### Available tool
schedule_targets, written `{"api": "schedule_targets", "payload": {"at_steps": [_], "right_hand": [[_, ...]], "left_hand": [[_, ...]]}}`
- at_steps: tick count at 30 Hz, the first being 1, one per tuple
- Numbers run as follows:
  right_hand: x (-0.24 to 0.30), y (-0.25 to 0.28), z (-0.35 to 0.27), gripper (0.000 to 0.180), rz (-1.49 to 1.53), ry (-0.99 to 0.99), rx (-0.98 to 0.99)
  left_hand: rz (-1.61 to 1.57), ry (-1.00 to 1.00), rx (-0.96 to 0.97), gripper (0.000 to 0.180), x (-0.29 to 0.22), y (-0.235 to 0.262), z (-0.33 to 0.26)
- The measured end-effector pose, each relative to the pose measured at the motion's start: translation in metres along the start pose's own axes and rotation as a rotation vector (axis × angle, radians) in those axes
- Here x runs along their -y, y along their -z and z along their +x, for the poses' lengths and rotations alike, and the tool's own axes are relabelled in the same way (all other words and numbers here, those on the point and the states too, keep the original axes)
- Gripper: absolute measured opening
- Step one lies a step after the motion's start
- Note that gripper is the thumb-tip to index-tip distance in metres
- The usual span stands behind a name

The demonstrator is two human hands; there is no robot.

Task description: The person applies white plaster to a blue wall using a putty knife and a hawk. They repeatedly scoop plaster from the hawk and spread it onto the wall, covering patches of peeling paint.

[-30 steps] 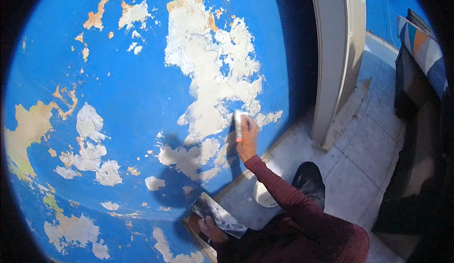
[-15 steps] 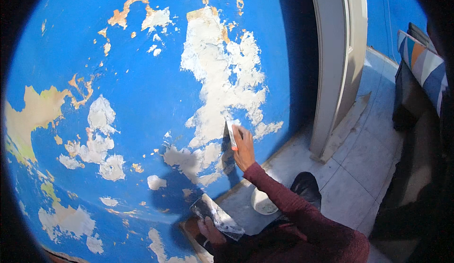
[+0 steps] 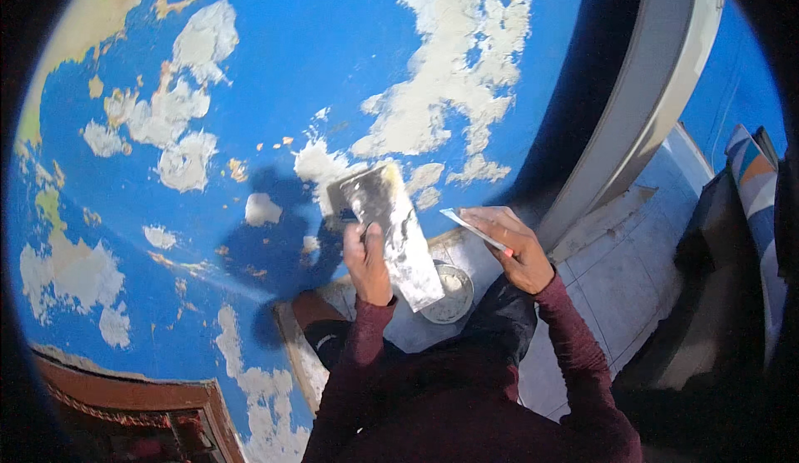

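My left hand (image 3: 369, 265) grips a flat rectangular plastering trowel (image 3: 398, 234), its face smeared with white filler and held up in front of the wall. To its right, my right hand (image 3: 520, 255) is closed around a putty knife (image 3: 468, 226) with a pale blade, apart from both the trowel and the wall. The blue wall (image 3: 291, 64) carries rough white filler patches (image 3: 454, 72) on its right and left parts. Between my legs, partly behind the trowel, stands a round white bucket (image 3: 458, 301) with pale material inside.
A white door frame (image 3: 649, 89) rises at the right of the wall. Pale floor tiles (image 3: 620, 297) lie below it. Dark furniture with a patterned cloth (image 3: 753, 188) stands far right. A brown wooden frame (image 3: 133, 388) sits low on the left.
My right hand has come off the wall, moving down and right with the putty knife. My left hand has lifted the trowel up. The view has tilted lower, showing more of the bucket.
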State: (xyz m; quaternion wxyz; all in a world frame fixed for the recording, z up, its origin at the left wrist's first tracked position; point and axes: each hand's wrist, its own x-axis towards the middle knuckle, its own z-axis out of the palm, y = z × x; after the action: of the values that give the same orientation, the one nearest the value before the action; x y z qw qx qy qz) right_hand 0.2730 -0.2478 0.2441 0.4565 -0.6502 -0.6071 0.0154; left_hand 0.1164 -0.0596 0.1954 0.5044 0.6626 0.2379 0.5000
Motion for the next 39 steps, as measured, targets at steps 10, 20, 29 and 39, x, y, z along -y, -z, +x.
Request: {"api": "schedule_targets", "payload": {"at_steps": [10, 20, 29, 39], "right_hand": [[0.033, -0.027, 0.017, 0.067, -0.421, 0.226, 0.119], [-0.002, -0.010, -0.019, 0.054, -0.346, 0.125, 0.366], [-0.060, 0.096, 0.063, 0.042, 0.284, -0.212, -0.489], [-0.050, 0.205, 0.206, 0.039, -0.489, 0.237, -0.648]], "left_hand": [[-0.163, -0.020, -0.012, 0.010, -0.012, -0.006, 0.002], [-0.109, -0.006, -0.107, 0.018, 0.016, 0.004, 0.010], [-0.037, 0.178, -0.095, 0.019, 0.039, 0.037, -0.030], [0.031, 0.198, -0.184, 0.020, 0.082, 0.075, -0.062]]}}
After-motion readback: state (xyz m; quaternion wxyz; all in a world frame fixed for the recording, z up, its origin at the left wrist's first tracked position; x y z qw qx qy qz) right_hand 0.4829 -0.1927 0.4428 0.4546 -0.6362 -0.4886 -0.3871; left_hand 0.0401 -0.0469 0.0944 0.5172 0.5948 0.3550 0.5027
